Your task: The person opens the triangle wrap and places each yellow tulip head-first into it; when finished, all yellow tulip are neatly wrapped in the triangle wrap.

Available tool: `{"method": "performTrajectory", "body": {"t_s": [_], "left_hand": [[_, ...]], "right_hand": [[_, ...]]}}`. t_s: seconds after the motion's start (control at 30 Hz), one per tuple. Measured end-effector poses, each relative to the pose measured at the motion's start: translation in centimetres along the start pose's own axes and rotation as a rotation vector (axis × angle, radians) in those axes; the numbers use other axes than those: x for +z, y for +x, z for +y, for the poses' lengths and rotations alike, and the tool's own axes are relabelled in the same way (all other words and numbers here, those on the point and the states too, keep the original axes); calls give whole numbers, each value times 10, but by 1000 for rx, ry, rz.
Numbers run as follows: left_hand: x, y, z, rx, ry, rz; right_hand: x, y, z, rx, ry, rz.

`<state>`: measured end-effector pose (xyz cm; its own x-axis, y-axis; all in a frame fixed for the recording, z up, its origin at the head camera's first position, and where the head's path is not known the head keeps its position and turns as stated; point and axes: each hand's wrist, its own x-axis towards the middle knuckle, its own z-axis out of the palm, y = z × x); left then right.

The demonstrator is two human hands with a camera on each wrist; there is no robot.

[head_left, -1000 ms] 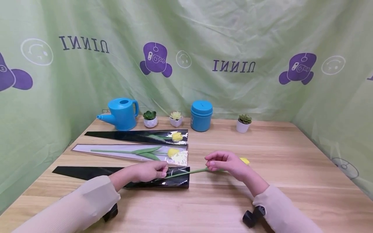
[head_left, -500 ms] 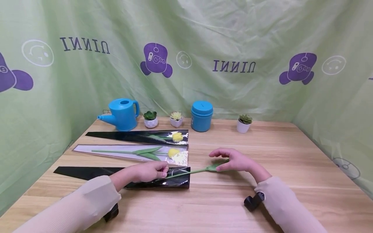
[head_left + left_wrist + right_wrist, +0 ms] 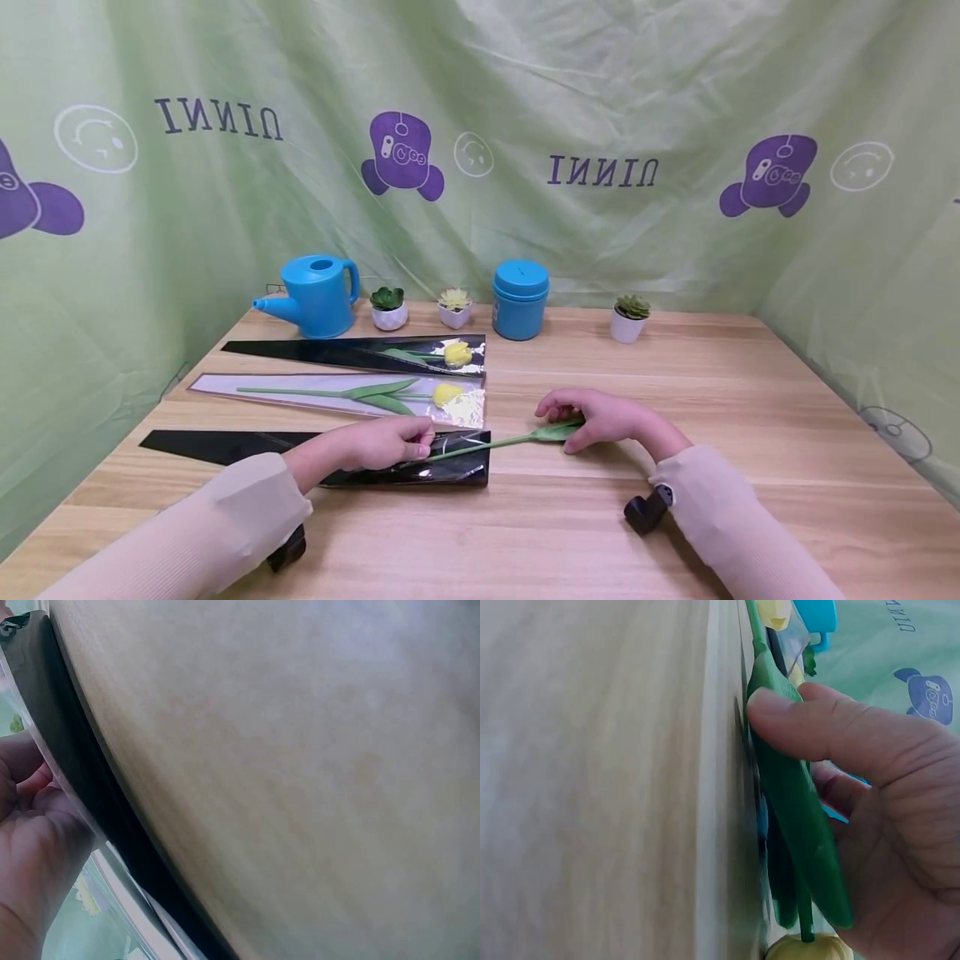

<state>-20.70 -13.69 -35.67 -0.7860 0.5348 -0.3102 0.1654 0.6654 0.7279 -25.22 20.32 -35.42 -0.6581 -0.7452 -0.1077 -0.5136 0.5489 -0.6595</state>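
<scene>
My left hand (image 3: 384, 442) lies over the nearest black flower sleeve (image 3: 459, 473), thumb and fingers pinching near its wide, clear-fronted end. In the left wrist view, curled fingers meet the sleeve's edge. A loose artificial tulip (image 3: 517, 439) runs from under that hand, its stem end over or inside the sleeve; I cannot tell which. My right hand (image 3: 611, 419) pinches the tulip at its green leaves, thumb on one side and fingers behind, as the right wrist view shows. Its yellow bloom (image 3: 810, 949) hangs at the bottom of that view, hidden by the hand in the head view.
Behind lie a white sleeve (image 3: 300, 385) and another black sleeve (image 3: 315, 350), each with a yellow tulip. Along the back stand a blue watering can (image 3: 318, 300), small potted succulents (image 3: 388, 308) and a blue lidded canister (image 3: 521, 302). A green printed curtain (image 3: 600, 233) surrounds the table.
My right hand lifted its fingers from the stem, shifted slightly right, then closed on the leaves, which now show left of it. My left hand has kept its place on the sleeve.
</scene>
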Motion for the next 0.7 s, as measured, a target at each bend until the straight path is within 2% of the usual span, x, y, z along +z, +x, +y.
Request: {"method": "performTrajectory", "body": {"t_s": [0.47,0.7], "left_hand": [[-1,0,5,15,25,-3],[2,-4,5,136,161,46]], "right_hand": [[3,-1,-4,-27,37,37],[10,-1,-12,6,64,63]]}}
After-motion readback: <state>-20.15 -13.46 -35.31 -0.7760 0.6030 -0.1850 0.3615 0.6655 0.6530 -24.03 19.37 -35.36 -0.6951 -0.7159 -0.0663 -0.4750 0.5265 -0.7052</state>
